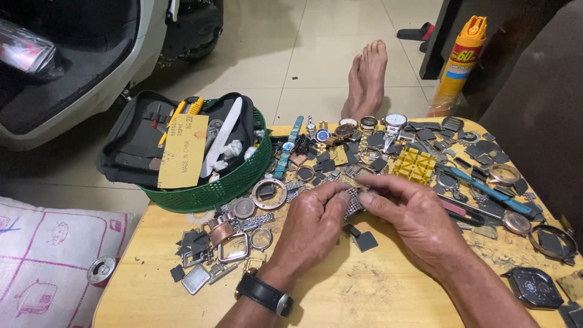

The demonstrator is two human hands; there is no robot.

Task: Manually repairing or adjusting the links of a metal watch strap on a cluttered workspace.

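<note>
Both my hands meet over the middle of a low yellow wooden table (364,291). My left hand (313,222), with a black watch on its wrist, and my right hand (410,215) pinch a silver mesh watch band (353,203) between their fingertips. Around them lie many watch parts: round cases (269,193), square bezels (234,249), dark flat pieces (366,241) and whole watches (395,121) at the far edge. A yellow plastic holder block (413,164) sits just beyond my right hand.
A green basket (225,188) with a black tool case stands at the table's left rear. Blue-handled tools (492,191) lie at right, a dark square watch case (534,287) at the near right. Beyond are my bare feet (366,79), an orange spray can (458,61), a scooter (73,54) and a cushion (42,261).
</note>
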